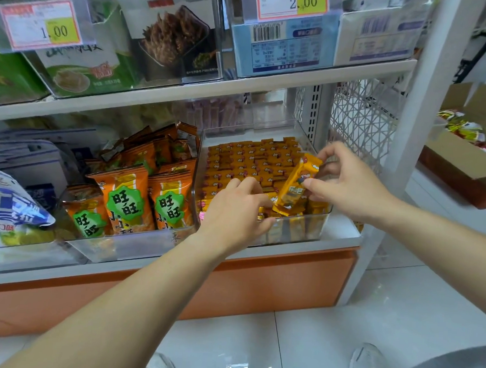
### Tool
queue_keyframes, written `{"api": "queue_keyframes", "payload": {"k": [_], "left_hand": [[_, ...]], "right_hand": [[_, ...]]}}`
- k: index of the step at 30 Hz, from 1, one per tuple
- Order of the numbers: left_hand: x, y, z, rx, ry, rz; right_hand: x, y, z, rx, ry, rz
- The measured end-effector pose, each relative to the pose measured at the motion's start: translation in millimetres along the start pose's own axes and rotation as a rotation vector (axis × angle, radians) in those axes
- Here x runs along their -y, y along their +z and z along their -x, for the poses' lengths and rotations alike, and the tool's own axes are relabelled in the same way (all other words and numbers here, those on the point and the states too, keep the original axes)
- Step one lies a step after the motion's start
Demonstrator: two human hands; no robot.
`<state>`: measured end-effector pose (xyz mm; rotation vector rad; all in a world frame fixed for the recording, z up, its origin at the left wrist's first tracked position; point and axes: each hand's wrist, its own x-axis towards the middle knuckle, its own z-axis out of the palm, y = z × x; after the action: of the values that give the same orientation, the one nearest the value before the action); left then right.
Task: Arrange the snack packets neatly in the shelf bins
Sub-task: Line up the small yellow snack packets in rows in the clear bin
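A clear plastic bin (295, 235) on the lower shelf holds several rows of small yellow snack packets (246, 161) standing upright. My right hand (346, 183) pinches one yellow packet (296, 184) by its side and holds it tilted above the bin's front right corner. My left hand (237, 209) reaches over the bin's front wall, its fingers resting among the front packets and touching the lower end of the held packet. Whether the left hand grips anything is hidden by its fingers.
A second clear bin (126, 248) to the left holds orange snack bags (125, 197). Blue-and-white bags (12, 208) lie at far left. The upper shelf (241, 85) carries boxes with price tags. A cardboard box (462, 167) stands at right beyond the white upright post (414, 108).
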<state>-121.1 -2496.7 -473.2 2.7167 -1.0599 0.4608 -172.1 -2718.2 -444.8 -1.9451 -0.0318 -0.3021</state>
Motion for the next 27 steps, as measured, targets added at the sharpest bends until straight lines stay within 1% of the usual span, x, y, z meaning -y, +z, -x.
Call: {"api": "queue_keyframes", "payload": {"k": [1, 5, 9, 11, 13, 15, 18, 20, 22, 24, 27], "left_hand": [[1.3, -0.3, 0.1, 0.006, -0.014, 0.008], [5.5, -1.8, 0.5, 0.055, -0.051, 0.099], [7.1, -1.8, 0.5, 0.063, -0.065, 0.132], [7.7, -1.5, 0.4, 0.064, -0.07, 0.143], [8.5, -1.1, 0.1, 0.071, -0.072, 0.154], [9.6, -0.7, -0.4, 0.075, -0.075, 0.155], [11.9, -0.2, -0.5, 0.074, -0.074, 0.159], [13.4, 0.6, -0.3, 0.077, -0.074, 0.169], [14.2, 1.1, -0.5, 0.084, -0.076, 0.177], [14.3, 0.9, -1.2, 0.085, -0.08, 0.17], [13.7, 0.9, -1.9, 0.092, -0.081, 0.152]], "right_hand": [[-0.3, 0.7, 1.0, 0.002, -0.015, 0.02], [5.8, 2.7, 4.9, 0.039, -0.184, 0.312], [18.4, -0.9, 2.3, 0.096, -0.245, 0.498], [22.0, -0.2, 2.2, 0.097, -0.266, 0.481], [23.3, 2.0, 1.4, 0.019, -0.272, 0.399], [21.0, 3.9, -0.1, -0.018, -0.22, 0.338], [12.0, 1.5, 0.0, 0.061, -0.134, 0.393], [10.3, -5.5, -0.7, 0.074, -0.126, 0.456], [13.3, -11.4, -1.5, 0.082, -0.164, 0.549], [17.1, -10.9, -0.5, 0.124, -0.219, 0.605], [17.9, -2.9, 1.4, 0.167, -0.272, 0.597]]}}
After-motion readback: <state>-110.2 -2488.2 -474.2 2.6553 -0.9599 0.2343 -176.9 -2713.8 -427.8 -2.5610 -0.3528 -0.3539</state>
